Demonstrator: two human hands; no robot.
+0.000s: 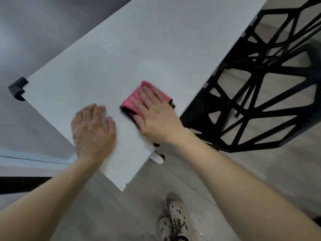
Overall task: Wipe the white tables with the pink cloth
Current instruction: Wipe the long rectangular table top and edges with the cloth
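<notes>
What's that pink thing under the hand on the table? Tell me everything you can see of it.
It is the pink cloth, soft-looking fabric folded into a flat pad, with a dark strip along its near edge and at one far corner. It lies flat on the white table, close to the table's right edge. The right hand presses down on it with straight, spread fingers and hides much of it. Its outline is slightly blurred.
</notes>
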